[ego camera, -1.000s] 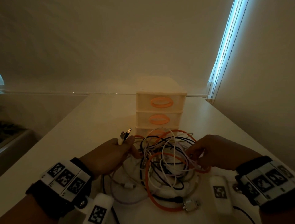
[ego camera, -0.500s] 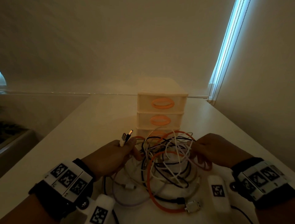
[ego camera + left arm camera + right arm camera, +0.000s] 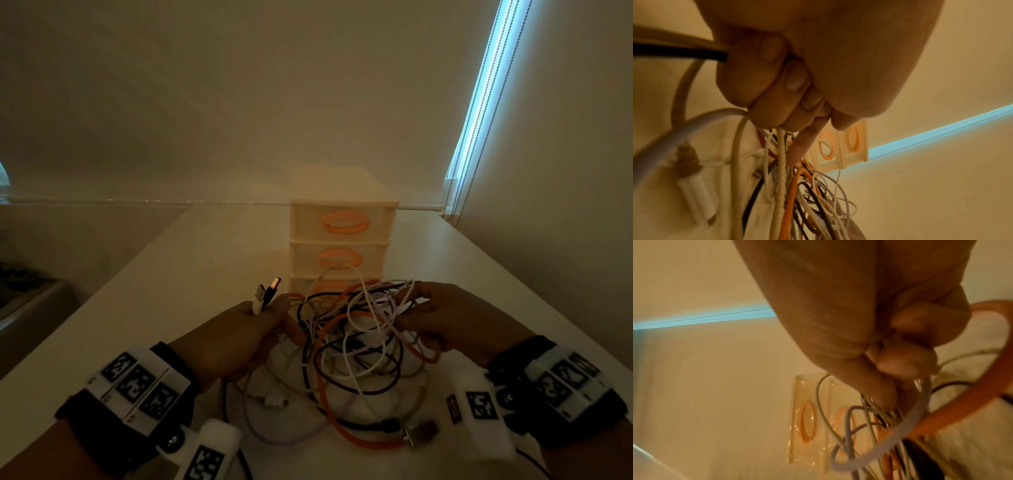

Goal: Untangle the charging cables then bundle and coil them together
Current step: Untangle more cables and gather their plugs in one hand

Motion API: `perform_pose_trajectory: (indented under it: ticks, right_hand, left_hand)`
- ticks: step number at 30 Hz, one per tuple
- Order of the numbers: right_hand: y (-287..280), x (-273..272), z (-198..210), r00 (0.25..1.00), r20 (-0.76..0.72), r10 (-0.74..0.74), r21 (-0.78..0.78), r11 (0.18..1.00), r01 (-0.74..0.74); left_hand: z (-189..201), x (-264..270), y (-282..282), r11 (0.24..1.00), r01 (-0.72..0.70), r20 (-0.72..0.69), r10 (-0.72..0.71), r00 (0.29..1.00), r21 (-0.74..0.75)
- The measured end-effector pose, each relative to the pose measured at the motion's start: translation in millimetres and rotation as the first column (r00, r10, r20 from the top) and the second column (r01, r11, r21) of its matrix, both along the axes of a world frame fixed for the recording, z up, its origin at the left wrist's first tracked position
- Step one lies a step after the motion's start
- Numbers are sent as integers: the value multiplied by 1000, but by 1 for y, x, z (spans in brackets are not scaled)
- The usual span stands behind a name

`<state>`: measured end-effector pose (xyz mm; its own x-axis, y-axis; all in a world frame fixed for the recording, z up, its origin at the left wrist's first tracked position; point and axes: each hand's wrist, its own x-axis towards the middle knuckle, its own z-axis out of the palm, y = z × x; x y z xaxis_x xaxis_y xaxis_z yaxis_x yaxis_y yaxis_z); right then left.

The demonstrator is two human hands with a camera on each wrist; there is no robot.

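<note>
Dim room, pale table (image 3: 171,274), a three-drawer organizer (image 3: 342,222) at the back. Just before it, the cable tangle (image 3: 359,342): orange, black, white loops. Left hand (image 3: 236,332) grips several cable ends, right hand (image 3: 452,318) pinches white strands.

Two bare forearms, each wearing a black wrist strap (image 3: 178,370) topped by a white block (image 3: 137,387) printed with square black-and-white markers. A white camera unit (image 3: 479,407) with one marker sits beside each strap
</note>
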<state>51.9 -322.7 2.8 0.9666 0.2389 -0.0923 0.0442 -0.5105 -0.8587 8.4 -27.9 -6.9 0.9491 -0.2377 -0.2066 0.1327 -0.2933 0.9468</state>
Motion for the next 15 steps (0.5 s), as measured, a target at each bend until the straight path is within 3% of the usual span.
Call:
perform_pose_trajectory:
  ticks: [4, 10, 15]
  right_hand:
    - [7, 2, -2, 994, -57, -96, 87, 991, 100]
    - [6, 5, 0, 984, -37, -176, 64, 982, 178]
    - [-3, 4, 8, 950, -193, -247, 360, 883, 302]
  left_hand:
    - [2, -3, -2, 999, 20, 0, -20, 1000, -29]
    - [0, -2, 0, 1000, 7, 5, -7, 1000, -20]
    - [-4, 1, 2, 1000, -31, -41, 31, 999, 0]
